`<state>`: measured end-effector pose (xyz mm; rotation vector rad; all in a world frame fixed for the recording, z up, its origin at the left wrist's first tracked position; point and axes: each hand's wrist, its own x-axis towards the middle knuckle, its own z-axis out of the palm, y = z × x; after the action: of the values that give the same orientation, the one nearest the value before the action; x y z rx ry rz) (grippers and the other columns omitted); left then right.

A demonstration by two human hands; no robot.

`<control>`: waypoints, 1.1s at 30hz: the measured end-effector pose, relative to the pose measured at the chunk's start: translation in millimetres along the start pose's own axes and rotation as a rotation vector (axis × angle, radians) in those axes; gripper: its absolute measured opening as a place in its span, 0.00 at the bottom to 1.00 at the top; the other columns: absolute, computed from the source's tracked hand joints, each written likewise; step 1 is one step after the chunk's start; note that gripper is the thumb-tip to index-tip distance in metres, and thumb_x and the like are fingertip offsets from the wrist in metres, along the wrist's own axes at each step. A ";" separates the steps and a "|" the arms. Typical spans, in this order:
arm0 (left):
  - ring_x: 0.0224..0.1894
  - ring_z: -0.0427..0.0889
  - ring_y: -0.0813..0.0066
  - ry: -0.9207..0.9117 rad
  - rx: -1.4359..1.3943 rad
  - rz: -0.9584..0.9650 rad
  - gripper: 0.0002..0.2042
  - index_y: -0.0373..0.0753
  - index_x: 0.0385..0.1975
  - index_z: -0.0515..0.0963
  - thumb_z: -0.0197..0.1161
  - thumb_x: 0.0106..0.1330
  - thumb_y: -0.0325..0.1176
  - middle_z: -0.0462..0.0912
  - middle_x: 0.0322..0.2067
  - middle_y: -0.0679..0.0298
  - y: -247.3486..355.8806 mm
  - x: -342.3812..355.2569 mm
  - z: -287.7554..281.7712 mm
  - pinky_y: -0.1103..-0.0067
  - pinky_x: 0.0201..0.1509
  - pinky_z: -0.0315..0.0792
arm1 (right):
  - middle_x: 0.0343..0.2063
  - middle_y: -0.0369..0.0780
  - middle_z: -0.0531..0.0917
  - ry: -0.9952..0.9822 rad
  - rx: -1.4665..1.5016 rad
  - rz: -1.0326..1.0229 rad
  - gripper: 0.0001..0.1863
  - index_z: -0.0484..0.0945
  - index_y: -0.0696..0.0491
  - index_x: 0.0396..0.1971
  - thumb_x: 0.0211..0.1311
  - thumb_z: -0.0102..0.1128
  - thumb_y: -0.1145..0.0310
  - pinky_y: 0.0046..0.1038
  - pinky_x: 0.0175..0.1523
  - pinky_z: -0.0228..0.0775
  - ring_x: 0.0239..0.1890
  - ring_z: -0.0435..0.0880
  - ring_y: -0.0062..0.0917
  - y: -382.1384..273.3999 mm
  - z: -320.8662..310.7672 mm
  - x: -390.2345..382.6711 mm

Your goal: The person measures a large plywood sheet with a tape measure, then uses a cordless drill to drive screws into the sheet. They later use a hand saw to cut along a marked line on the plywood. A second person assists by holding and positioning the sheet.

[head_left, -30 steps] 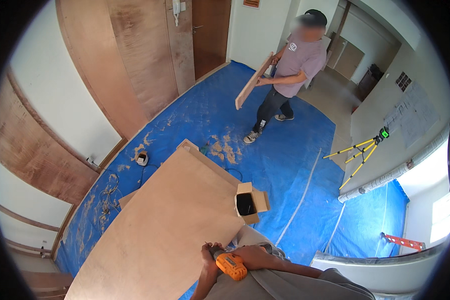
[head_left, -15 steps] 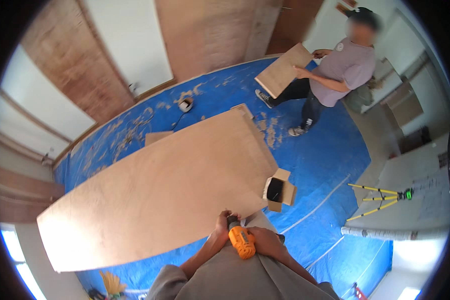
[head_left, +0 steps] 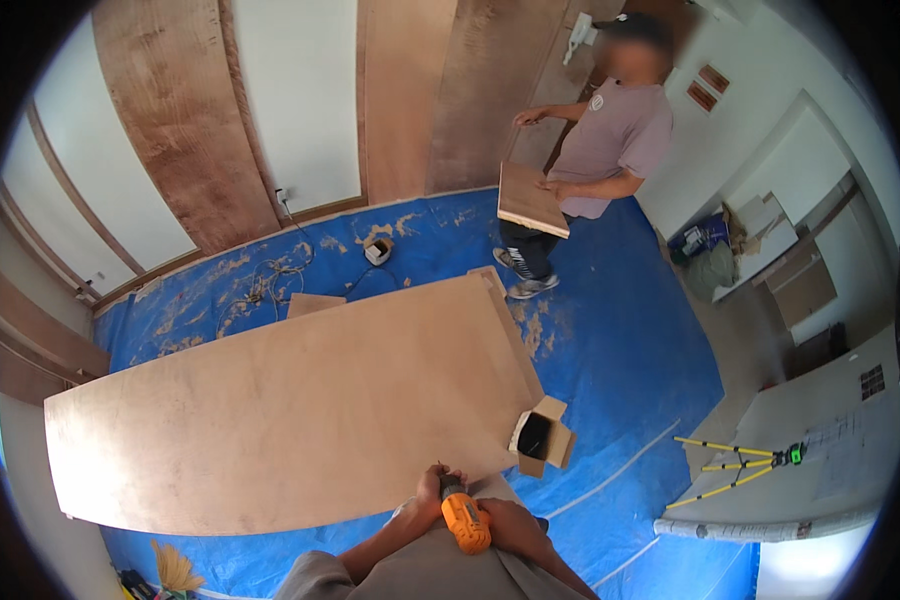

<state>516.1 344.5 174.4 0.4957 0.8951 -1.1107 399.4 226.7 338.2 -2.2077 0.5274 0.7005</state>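
Note:
An orange drill (head_left: pixel 466 523) points away from me at the bottom centre, beside the near edge of a large plywood sheet (head_left: pixel 290 390). My left hand (head_left: pixel 428 492) is closed at the drill's front end, its fingers around something small that I cannot make out. My right hand (head_left: pixel 502 522) grips the drill from the right, partly hidden by its body. Just beyond, at the sheet's right corner, stands an open cardboard box (head_left: pixel 542 436) with dark contents.
A co-worker (head_left: pixel 600 150) stands beyond the sheet holding a short wooden board (head_left: pixel 528 200). Blue floor sheeting (head_left: pixel 630 370) carries cables and debris. A yellow tripod (head_left: pixel 730 465) with a green device stands at right, a straw broom (head_left: pixel 175 570) at lower left. Panelled walls curve behind.
The view has swung leftward. The co-worker's board went from upright to lying flat, and one of their hands has come away from it. My hands still hold the drill low at centre.

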 end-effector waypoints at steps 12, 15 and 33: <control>0.33 0.79 0.51 -0.077 -0.124 -0.011 0.05 0.40 0.39 0.63 0.47 0.74 0.33 0.76 0.30 0.49 -7.8 14.2 -11.9 0.59 0.39 0.80 | 0.46 0.52 0.85 -0.001 -0.045 -0.038 0.20 0.81 0.53 0.50 0.64 0.61 0.56 0.43 0.53 0.75 0.50 0.83 0.50 -3.6 1.1 -6.1; 0.32 0.78 0.51 -0.007 -0.043 0.070 0.06 0.39 0.39 0.63 0.48 0.75 0.34 0.76 0.30 0.48 -12.5 10.8 -8.7 0.59 0.40 0.80 | 0.47 0.53 0.85 -0.012 -0.022 -0.018 0.21 0.81 0.53 0.51 0.64 0.61 0.56 0.44 0.55 0.75 0.51 0.83 0.51 -8.0 -0.6 -9.1; 0.36 0.84 0.50 -0.013 -0.156 0.147 0.08 0.38 0.42 0.63 0.47 0.76 0.37 0.80 0.33 0.48 -32.3 3.7 -39.3 0.59 0.40 0.82 | 0.46 0.54 0.85 -0.076 -0.054 -0.121 0.23 0.80 0.54 0.53 0.60 0.67 0.60 0.42 0.55 0.76 0.52 0.83 0.51 -12.4 14.6 -24.4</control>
<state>472.7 358.8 151.6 0.4185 0.9115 -0.9023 383.0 249.3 351.7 -2.2320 0.3372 0.7384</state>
